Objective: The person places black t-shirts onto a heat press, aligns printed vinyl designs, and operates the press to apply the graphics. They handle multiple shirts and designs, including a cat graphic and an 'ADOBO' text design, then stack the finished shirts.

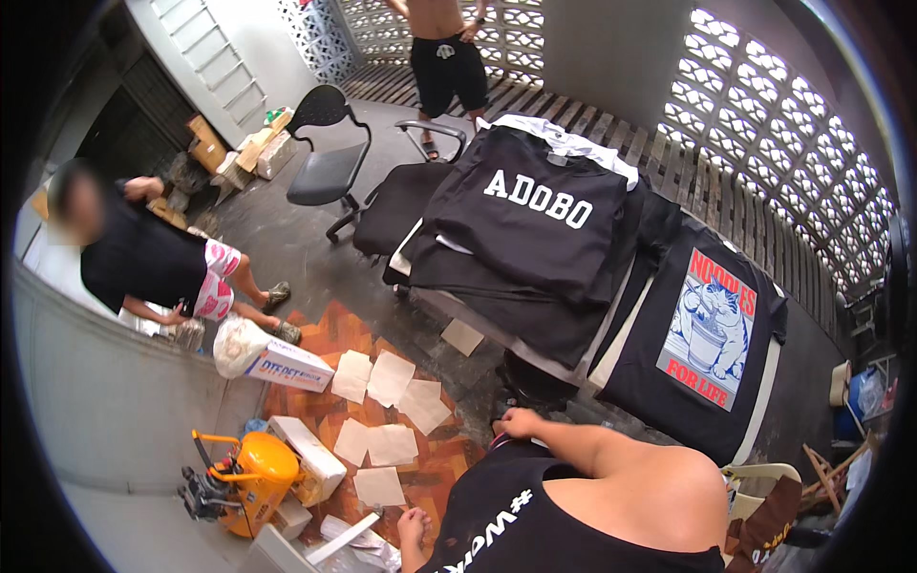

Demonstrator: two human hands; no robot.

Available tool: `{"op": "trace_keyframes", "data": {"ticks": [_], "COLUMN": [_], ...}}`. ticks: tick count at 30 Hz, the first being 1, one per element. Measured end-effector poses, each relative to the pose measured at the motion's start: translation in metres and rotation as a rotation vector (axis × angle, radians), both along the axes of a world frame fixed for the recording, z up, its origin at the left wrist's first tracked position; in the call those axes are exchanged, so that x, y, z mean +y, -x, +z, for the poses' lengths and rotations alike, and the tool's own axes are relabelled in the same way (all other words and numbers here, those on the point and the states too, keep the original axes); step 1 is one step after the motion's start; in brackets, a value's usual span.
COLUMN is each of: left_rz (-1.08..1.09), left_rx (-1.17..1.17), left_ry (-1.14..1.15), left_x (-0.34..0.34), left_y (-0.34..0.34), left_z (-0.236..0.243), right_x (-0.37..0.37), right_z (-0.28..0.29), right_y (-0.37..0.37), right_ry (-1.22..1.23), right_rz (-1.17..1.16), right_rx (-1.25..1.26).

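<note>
Taking the clock from the centre of your view, you have the graphic-print shirt (pixel 709 329) at 3 o'clock and the lettered shirt (pixel 537 215) at 1 o'clock. Both lie face up; in this inspector's judgement, laying out is done for these two pieces. What is left cannot be established; neither hand is touching either shirt.

Your right hand (pixel 521 422) is at 5 o'clock, its grip loosely curled; you show nothing clearly held, and whether it pinches anything I cannot tell. Your left hand (pixel 413 527) is near 6 o'clock, partly bent; its grip cannot be determined.

The graphic-print shirt is black and mostly flat, with a blue-and-white cat bordered by red lettering. The lettered shirt is black with white block letters, its body rumpled, a white garment (pixel 564 139) showing beyond it. Pale sheets (pixel 390 379) lie at 7 o'clock on the red-brown floor (pixel 441 460).
</note>
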State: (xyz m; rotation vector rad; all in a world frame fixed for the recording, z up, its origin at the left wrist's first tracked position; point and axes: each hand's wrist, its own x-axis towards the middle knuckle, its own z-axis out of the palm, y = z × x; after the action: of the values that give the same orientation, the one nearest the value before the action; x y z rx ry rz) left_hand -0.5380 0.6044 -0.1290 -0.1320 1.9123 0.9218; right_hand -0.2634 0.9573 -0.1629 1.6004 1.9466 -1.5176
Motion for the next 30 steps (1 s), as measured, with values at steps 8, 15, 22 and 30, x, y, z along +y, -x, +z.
{"op": "trace_keyframes", "data": {"ticks": [8,15,22,30], "left_rz": [-0.6,-0.482,-0.734,-0.607], "left_rx": [0.102,0.005,0.086,0.122], "left_ry": [0.256,0.128,0.247,0.163], "left_x": [-0.06,-0.099,-0.09,0.001], "left_y": [-0.064,-0.155,-0.159,-0.144], "left_z": [-0.075,-0.067,-0.063,-0.05], "right_x": [-0.012,-0.124,0.005,0.044], "right_z": [-0.055,0.071,0.127,0.131], "right_y": [-0.238,-0.247,-0.33,-0.397], "right_ry": [0.125,-0.441,-0.931,-0.482], "right_rz": [0.028,-0.108,-0.319,-0.431], "right_rx": [-0.425,-0.106,-0.377,-0.829]}}
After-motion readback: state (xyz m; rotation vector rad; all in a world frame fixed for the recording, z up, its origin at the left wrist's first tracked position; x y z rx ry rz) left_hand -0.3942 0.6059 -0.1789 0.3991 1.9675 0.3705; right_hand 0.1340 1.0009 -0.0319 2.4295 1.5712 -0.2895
